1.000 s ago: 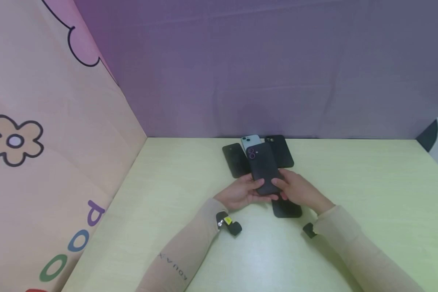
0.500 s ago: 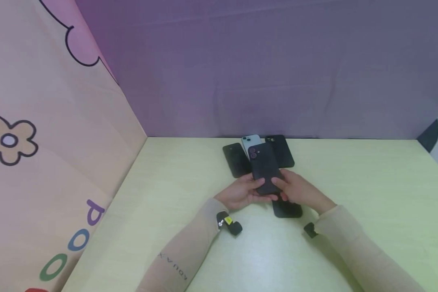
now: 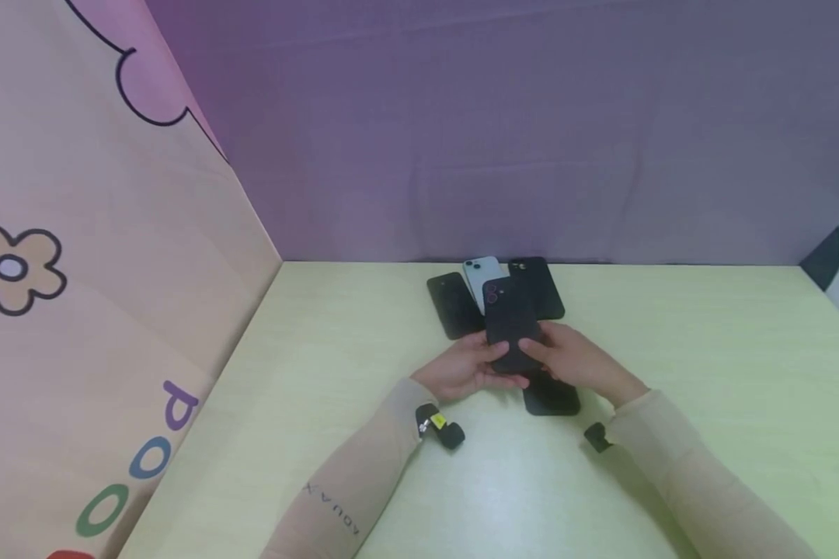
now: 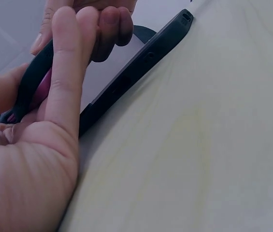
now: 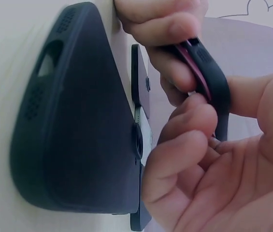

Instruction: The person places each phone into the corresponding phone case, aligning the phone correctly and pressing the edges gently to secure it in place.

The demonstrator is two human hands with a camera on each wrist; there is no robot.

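A person holds with both hands a smartphone in a black case point(image 3: 510, 322), raised over the counter point(image 3: 335, 373), with its camera side turned up. The left hand point(image 3: 464, 371) grasps it at the near end: the thumb lies on the back, and the fingers are underneath. The right hand point(image 3: 572, 361) grasps the same end from the other side, also with the thumb on top. In the right wrist view, a pink edge point(image 5: 195, 69) is visible inside the case.

Around it on the counter lie four more phones. At the back, a light blue phone point(image 3: 481, 270) is between a left black phone point(image 3: 454, 305) and a right black phone point(image 3: 544, 287); the held one covers a part of it in the head view. The near black phone point(image 3: 551, 397) lies just beyond the left hand's fingertips, partly hidden below the right hand. Behind the counter stands a purple backdrop point(image 3: 517, 140).
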